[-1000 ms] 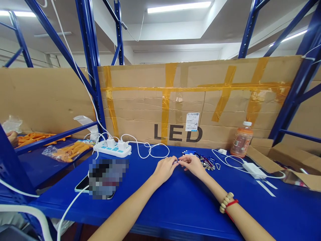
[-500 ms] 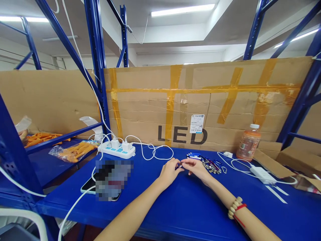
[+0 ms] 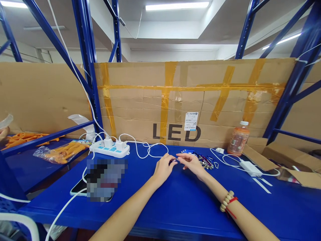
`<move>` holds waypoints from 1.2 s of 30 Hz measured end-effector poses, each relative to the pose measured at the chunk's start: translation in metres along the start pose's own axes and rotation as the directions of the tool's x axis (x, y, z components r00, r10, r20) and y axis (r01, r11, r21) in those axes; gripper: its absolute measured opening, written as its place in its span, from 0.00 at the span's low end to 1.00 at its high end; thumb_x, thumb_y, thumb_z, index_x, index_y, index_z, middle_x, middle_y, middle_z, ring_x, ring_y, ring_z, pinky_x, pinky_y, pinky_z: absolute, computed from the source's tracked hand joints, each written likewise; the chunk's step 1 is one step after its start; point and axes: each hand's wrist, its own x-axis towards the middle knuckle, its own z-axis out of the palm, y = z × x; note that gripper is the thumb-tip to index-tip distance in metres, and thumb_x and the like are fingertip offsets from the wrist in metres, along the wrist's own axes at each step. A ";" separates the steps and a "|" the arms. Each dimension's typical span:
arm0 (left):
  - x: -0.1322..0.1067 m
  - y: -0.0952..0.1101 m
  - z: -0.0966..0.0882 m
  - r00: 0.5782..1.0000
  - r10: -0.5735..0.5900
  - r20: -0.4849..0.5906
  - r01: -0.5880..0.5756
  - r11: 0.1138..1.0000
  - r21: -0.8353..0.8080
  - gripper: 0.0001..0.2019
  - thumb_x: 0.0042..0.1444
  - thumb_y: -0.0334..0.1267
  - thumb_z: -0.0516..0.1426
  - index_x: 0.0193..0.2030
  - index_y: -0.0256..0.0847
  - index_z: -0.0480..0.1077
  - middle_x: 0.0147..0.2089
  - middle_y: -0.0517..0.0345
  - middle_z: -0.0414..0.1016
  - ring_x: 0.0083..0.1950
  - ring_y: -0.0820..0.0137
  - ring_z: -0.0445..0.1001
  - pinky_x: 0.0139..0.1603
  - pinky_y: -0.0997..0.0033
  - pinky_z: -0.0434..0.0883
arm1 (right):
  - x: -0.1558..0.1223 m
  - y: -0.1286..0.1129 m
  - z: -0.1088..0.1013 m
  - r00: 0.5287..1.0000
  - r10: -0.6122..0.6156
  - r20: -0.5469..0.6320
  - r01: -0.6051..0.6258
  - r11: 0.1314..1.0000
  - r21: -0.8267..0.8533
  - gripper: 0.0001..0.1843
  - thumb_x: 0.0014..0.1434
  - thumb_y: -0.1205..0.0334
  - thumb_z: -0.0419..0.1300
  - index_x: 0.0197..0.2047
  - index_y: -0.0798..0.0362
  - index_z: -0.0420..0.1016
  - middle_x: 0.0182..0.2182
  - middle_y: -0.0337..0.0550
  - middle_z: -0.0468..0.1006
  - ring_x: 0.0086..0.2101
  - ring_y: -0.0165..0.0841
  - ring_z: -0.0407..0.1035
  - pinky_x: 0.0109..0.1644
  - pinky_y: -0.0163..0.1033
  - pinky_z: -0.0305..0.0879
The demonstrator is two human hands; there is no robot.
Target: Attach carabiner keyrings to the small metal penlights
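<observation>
My left hand [image 3: 163,170] is closed, thumb and fingertips pinching a small, dark, shiny metallic piece [image 3: 173,161] whose kind I cannot make out. Just to its right, my right hand [image 3: 192,164] has its fingers apart, the tips close to that piece. Whether they touch it is too small to tell. Behind the right hand lies a pile of small metal clasps [image 3: 206,162] in blue, purple and silver, partly hidden by the hand. Several blue stick-like pieces [image 3: 187,152] lie at its left end, and a silver carabiner clip [image 3: 216,165] at its right.
A white power strip [image 3: 110,149] with plugs and cables stands at back left, behind phones [image 3: 79,187]. An orange bottle [image 3: 238,139], a white adapter [image 3: 250,168] and an open cardboard box [image 3: 288,160] are right. Cardboard [image 3: 137,107] walls the back. Bagged orange pieces [image 3: 66,152] lie far left.
My right hand's fingertips have drawn slightly away from my left hand and spread. The left hand keeps its pinch. The whole view has shifted a little, so things appear farther left.
</observation>
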 end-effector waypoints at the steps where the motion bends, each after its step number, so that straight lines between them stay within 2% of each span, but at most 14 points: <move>1: 0.000 0.001 -0.001 1.000 0.010 -0.003 -0.010 1.000 0.008 0.07 0.53 0.39 0.52 0.36 0.42 0.69 0.34 0.60 0.68 0.35 0.72 0.68 0.35 0.74 0.64 | 0.000 0.000 0.000 1.000 -0.003 0.005 0.003 1.000 0.004 0.22 0.39 0.53 0.64 0.37 0.55 0.75 0.26 0.41 0.74 0.26 0.28 0.66 0.21 0.30 0.65; 7: -0.002 0.001 -0.003 0.995 0.096 -0.021 -0.095 0.995 0.039 0.09 0.55 0.39 0.51 0.38 0.44 0.70 0.35 0.60 0.68 0.37 0.72 0.68 0.37 0.74 0.64 | 0.000 -0.002 -0.005 0.998 -0.019 0.052 0.019 1.000 0.011 0.23 0.40 0.54 0.64 0.40 0.55 0.73 0.26 0.41 0.75 0.23 0.26 0.65 0.20 0.28 0.62; 13: -0.002 0.001 -0.005 0.980 0.198 0.020 -0.199 0.977 0.071 0.11 0.58 0.37 0.47 0.42 0.44 0.69 0.37 0.58 0.68 0.38 0.71 0.67 0.41 0.70 0.63 | -0.002 -0.005 -0.004 0.998 0.048 0.033 -0.048 0.999 0.012 0.23 0.37 0.54 0.66 0.37 0.56 0.73 0.21 0.38 0.73 0.21 0.24 0.62 0.18 0.28 0.59; 18: 0.000 0.004 -0.001 0.990 0.140 -0.020 -0.140 0.990 -0.025 0.12 0.59 0.36 0.44 0.42 0.42 0.66 0.39 0.57 0.68 0.42 0.71 0.67 0.45 0.71 0.64 | -0.003 -0.005 0.001 0.998 0.001 -0.067 0.000 1.000 0.016 0.20 0.35 0.53 0.66 0.31 0.57 0.76 0.22 0.41 0.75 0.20 0.25 0.62 0.17 0.28 0.58; 22: 0.002 0.001 0.000 0.996 0.075 -0.045 -0.080 0.992 -0.101 0.11 0.59 0.36 0.44 0.40 0.41 0.66 0.39 0.57 0.68 0.42 0.71 0.67 0.45 0.72 0.64 | -0.004 -0.007 0.002 0.996 -0.054 -0.071 0.052 0.998 -0.022 0.19 0.34 0.53 0.67 0.31 0.56 0.78 0.24 0.43 0.76 0.20 0.26 0.63 0.17 0.30 0.59; 28: 0.003 -0.004 -0.002 0.995 0.079 0.058 -0.068 0.983 -0.172 0.10 0.58 0.36 0.45 0.38 0.41 0.66 0.39 0.57 0.70 0.42 0.70 0.68 0.45 0.71 0.64 | -0.004 -0.006 -0.001 0.993 -0.116 -0.027 0.113 0.990 -0.086 0.17 0.36 0.52 0.65 0.28 0.55 0.78 0.23 0.43 0.74 0.20 0.26 0.62 0.17 0.30 0.58; 36: -0.004 0.000 -0.007 0.984 0.128 0.123 -0.096 0.966 -0.238 0.06 0.57 0.38 0.46 0.36 0.41 0.62 0.40 0.57 0.71 0.42 0.70 0.69 0.41 0.72 0.65 | -0.004 -0.001 -0.006 0.979 -0.170 0.109 0.179 0.981 -0.078 0.14 0.38 0.52 0.65 0.23 0.55 0.76 0.25 0.43 0.72 0.20 0.25 0.62 0.15 0.29 0.58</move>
